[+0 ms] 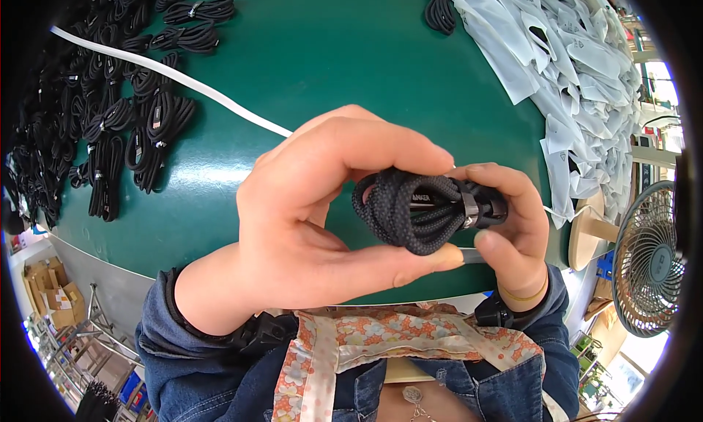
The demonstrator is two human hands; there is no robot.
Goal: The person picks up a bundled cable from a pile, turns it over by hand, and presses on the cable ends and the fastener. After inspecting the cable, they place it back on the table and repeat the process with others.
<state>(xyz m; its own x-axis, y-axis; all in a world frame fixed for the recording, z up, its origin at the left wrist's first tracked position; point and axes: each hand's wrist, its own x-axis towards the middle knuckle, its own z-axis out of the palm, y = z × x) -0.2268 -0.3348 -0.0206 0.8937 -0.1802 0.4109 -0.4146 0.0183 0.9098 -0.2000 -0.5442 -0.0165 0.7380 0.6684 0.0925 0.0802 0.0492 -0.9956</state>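
A coiled black braided cable [410, 220] is in front of me above the table, with a shiny band [471, 206] around it near its right end. My left hand [293, 195] curves around the coil's left side, its index finger above and its thumb along the lower edge. At the right end, my right hand [521, 217] has its fingers and thumb closed about the bundle. Between the two thumbs shows a greyish translucent edge [472, 256]; what it belongs to is hidden.
Many coiled black cables [102, 121] heap along the table's left side. A pile of whitish translucent bags [564, 78] covers the right side. A white strip [168, 72] crosses the green table [329, 48]. At the far right stands a fan [652, 261]; boxes [58, 294] sit lower left.
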